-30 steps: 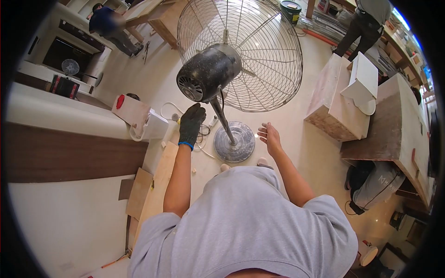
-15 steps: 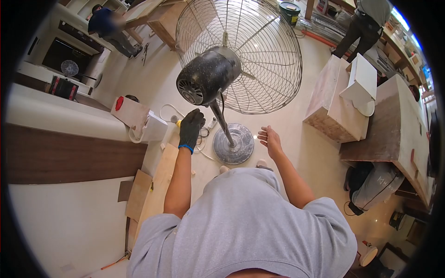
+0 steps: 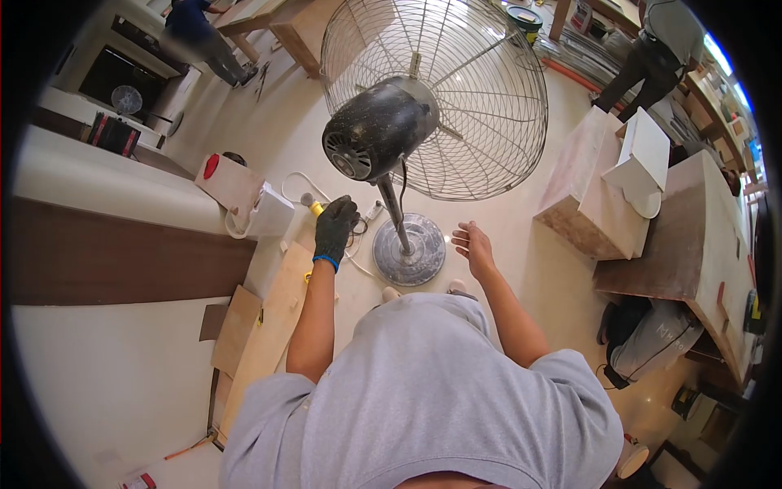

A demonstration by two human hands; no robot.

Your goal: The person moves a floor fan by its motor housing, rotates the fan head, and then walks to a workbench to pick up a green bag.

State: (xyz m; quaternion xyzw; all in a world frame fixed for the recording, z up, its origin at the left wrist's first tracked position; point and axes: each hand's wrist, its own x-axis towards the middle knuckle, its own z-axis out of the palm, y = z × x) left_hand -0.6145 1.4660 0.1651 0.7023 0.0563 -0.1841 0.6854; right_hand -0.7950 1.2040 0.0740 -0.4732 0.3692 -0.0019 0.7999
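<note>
Fingers: right hand (image 3: 472, 246) slightly apart; left hand (image 3: 334, 231) gloved (closure I cannot tell) | Pale glossy floor (image 3: 525, 281), wooden table (image 3: 305, 34) beyond | Fan (image 3: 381, 129) in from floor's left edge, black speckled motor (image 3: 358, 140), wire cage (image 3: 481, 102), whitish-smeared base (image 3: 410, 266) between hands

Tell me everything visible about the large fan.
The large fan stands upright on the pale floor, wire cage facing away, its top cropped. A black, speckled motor housing sits atop a metal-looking pole on a round, dust-marked base. Neither the gloved left hand nor bare right hand visibly touches it.
</note>
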